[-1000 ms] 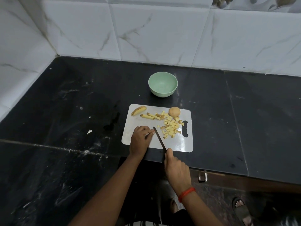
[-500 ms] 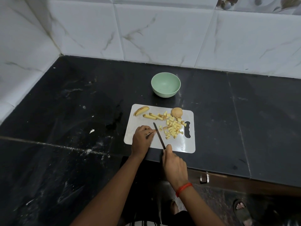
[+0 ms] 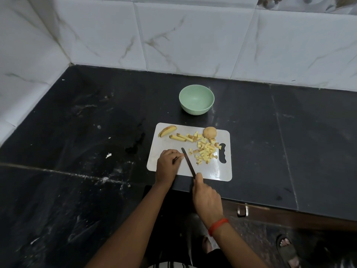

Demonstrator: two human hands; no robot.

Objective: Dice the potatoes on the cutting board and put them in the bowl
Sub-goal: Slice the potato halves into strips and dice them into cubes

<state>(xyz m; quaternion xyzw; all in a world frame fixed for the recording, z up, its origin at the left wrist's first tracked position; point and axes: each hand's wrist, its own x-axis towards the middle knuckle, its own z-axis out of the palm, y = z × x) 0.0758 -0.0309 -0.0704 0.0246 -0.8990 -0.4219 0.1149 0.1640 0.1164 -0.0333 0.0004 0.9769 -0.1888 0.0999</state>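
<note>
— What's changing down there?

— Hardly anything. Nearest me, my right hand point(image 3: 206, 198) is hanging past the worktop's point(image 3: 289, 142) front edge, its grip wrapping fully round the knife point(image 3: 188, 163) handle. Over the last second the blade is staying where it was, slanting away leftward across the board point(image 3: 218, 171).

— And the other hand?

— My left hand point(image 3: 167, 164) is curling its fingers down beside the blade, pinching what I'm taking for a strip point(image 3: 182, 156). Most of it is hiding under my fingertips.

— So the cut isn't landing?

— I'm judging not. The dice point(image 3: 205, 152) are lying in the same heap right of the blade, so I'm reading this as lining up, not chopping.

— What's waiting farther out?

— More strips point(image 3: 180, 137), then a wedge point(image 3: 167, 130) at the far left corner and an uncut potato point(image 3: 210, 132) at the far edge. Past the board, apart from it, the bowl point(image 3: 195, 111) is sitting with nothing in it, so all the transfer is remaining.

— Room to move?

— The board's near edge is lying close to the worktop's front. Bare board is showing near-right of the blade, and dark worktop is opening on both sides.
</note>
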